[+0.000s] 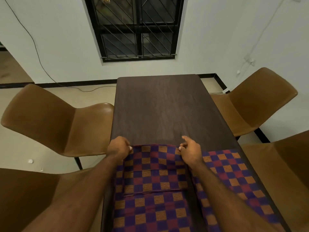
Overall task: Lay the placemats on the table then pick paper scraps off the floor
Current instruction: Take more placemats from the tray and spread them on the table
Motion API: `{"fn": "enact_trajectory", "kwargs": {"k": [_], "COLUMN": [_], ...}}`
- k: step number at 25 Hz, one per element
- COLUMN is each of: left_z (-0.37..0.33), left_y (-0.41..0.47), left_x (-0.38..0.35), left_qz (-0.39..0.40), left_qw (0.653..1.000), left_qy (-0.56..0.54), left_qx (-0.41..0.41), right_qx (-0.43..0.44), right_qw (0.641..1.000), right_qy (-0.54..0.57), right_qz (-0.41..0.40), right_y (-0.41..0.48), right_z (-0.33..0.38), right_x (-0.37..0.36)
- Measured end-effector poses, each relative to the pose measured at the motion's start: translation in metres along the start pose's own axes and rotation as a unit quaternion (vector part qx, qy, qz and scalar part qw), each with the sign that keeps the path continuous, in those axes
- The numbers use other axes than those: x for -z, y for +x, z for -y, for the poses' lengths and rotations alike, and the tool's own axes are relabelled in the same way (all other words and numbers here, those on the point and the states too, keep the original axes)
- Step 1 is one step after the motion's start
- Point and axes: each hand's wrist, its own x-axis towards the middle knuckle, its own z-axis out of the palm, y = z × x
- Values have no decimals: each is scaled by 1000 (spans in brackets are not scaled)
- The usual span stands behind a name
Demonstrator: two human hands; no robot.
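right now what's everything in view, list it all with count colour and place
table: one, dark brown wood, centre, running away from the camera
placemats: at least three, purple, maroon and orange checks, near end of the table, overlapping; top one held at its far edge
chairs: four, tan brown, two on each side of the table
paper scraps: two small white bits, floor at left
window: one, black frame with grille, far wall
cables: dark one left, white one right, on the wall
left hand: pinching the mat's far left corner
right hand: pinching its far right corner
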Motion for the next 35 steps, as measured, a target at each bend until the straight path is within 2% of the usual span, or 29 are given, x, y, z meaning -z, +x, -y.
{"fn": "enact_trajectory", "kwargs": {"k": [2,4,5,7,9,11,14,18,25,29,32,35], "left_z": [12,22,26,31,36,41,47,47,48,53,50,33], "left_y": [5,2,-2,-15,-30,-43,-52,-50,-36,-32,-16,12], "left_x": [-19,-35,-42,-53,-62,-70,-79,-79,-70,-67,-54,-26], "left_qz": [-46,-60,-36,78,185,233,248,235,269,264,254,229], "left_qw": [998,987,981,959,906,861,843,850,871,892,919,929], "left_qy": [35,109,134,170,252,319,358,349,287,248,185,186], "left_qx": [-33,-99,-137,-214,-285,-321,-316,-317,-293,-271,-236,-224], "right_qx": [15,47,73,141,214,251,267,276,244,256,206,194], "right_qw": [999,996,993,979,941,904,876,876,896,880,871,854], "right_qy": [-31,-71,-86,-127,-201,-256,-309,-309,-260,-301,-339,-421], "right_qz": [7,11,18,77,168,233,256,248,265,264,291,236], "right_y": [2,-5,-11,-28,-45,-59,-65,-64,-55,-63,-50,0], "right_z": [-12,-23,-28,-40,-53,-65,-75,-69,-59,-60,-47,-13], "right_x": [-18,-32,-38,-46,-53,-58,-66,-70,-62,-56,-39,-21]}}
